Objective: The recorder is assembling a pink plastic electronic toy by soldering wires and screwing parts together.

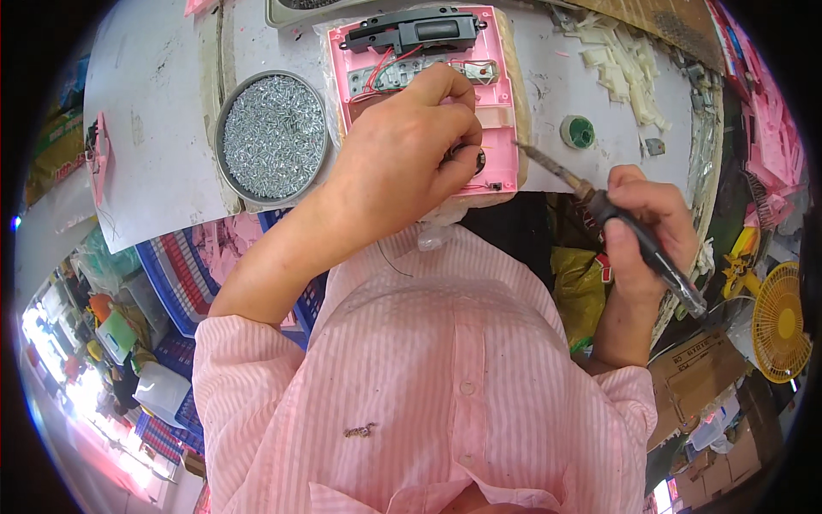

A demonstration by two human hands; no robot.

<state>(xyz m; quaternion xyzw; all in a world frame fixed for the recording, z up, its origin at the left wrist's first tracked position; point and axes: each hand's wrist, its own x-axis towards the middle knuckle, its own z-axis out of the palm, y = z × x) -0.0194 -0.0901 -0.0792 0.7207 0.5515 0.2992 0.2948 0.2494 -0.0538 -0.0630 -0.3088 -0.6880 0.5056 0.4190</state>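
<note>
A pink plastic housing [505, 86] lies open on the worktable, with a black long plastic part [428, 31] across its far end. Below that part sits a metal strip [364, 80] with thin red wires. My left hand [411, 141] is over the housing, its fingers closed in a pinch; what they hold is hidden. Beside its fingertips a dark round component [480, 161] partly shows. My right hand [655, 214] grips a soldering iron [644, 238] by its black handle. The iron's tip points up and left, near the housing's right edge.
A round metal tin of small screws [272, 137] stands left of the housing. To the right are a small green-filled pot [578, 132] and a heap of whitish strips [621, 68]. Blue crates [167, 283] stand below the table's left side; a yellow fan [781, 321] is far right.
</note>
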